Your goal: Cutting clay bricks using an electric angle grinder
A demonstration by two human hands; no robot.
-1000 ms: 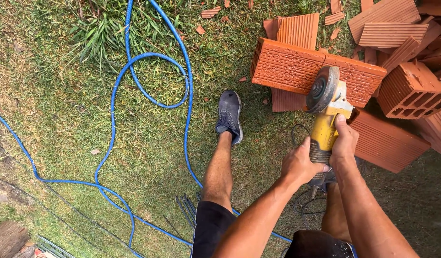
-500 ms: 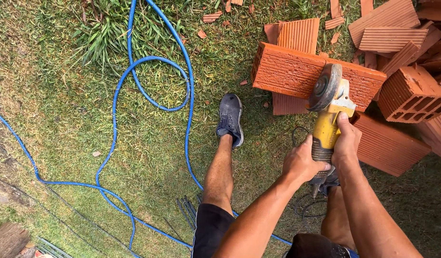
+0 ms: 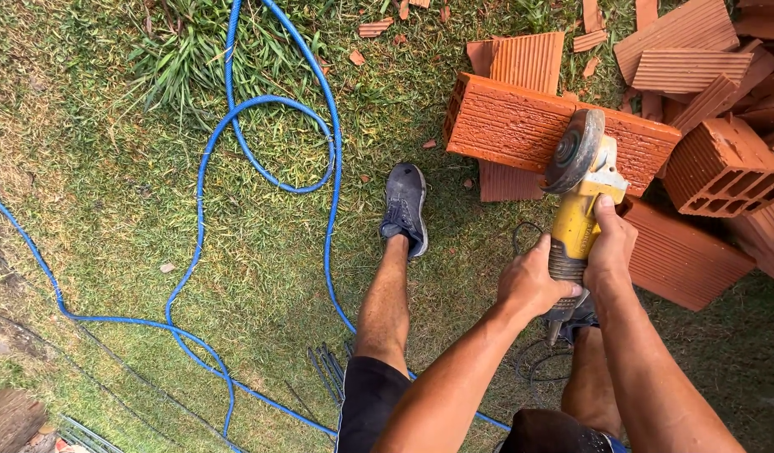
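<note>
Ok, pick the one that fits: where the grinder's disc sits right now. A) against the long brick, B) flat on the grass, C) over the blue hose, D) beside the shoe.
A: both hands, left hand and right hand, grip the yellow grinder, and its disc lies over the face of the long brick, away from the hose.

Grinder (image 3: 575, 214) handle hidden under both hands; brick pile (image 3: 722, 159) cut off right.
</note>
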